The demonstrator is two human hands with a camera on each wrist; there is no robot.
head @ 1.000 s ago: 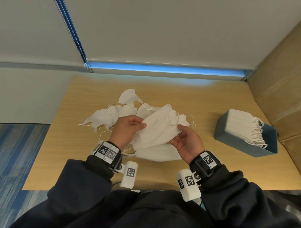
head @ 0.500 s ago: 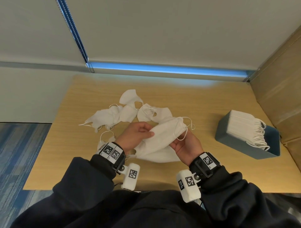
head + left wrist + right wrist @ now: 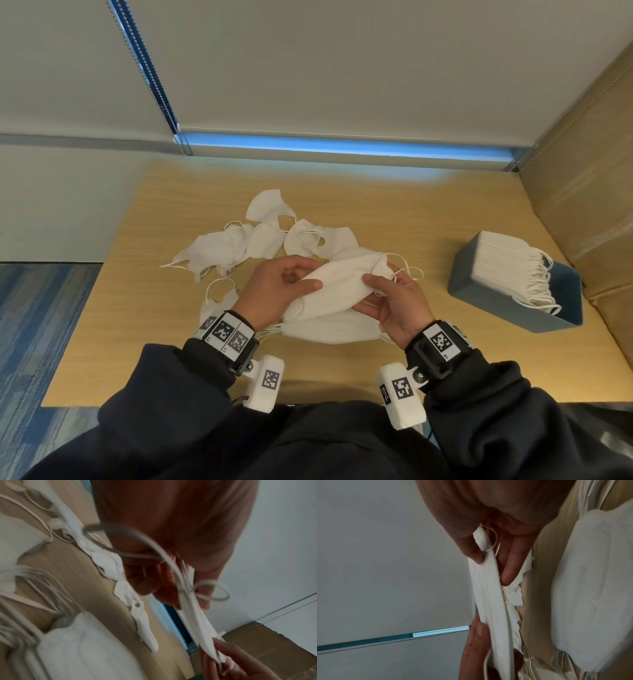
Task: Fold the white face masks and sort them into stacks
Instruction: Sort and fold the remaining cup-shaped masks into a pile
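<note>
I hold a white face mask (image 3: pixel 346 281) folded lengthwise above the wooden table (image 3: pixel 137 325). My left hand (image 3: pixel 279 291) pinches its left end; my right hand (image 3: pixel 394 298) pinches its right end, thumb on top. In the right wrist view the folded mask (image 3: pixel 489 588) runs as a narrow strip between thumb and fingers. The left wrist view shows the mask (image 3: pixel 193 609) edge-on, blurred, with an ear loop hanging. Under it lies a stack of folded masks (image 3: pixel 329 329). Loose unfolded masks (image 3: pixel 260 236) are scattered behind my hands.
A grey-blue box (image 3: pixel 496 301) at the right holds several flat masks (image 3: pixel 507 263) standing on edge. A brown padded wall (image 3: pixel 589 178) borders the table on the right. A window blind and its bright gap run along the far edge.
The mask was spread open between my hands; now it is folded into a narrow flat strip, and both hands have come closer together over the stack.
</note>
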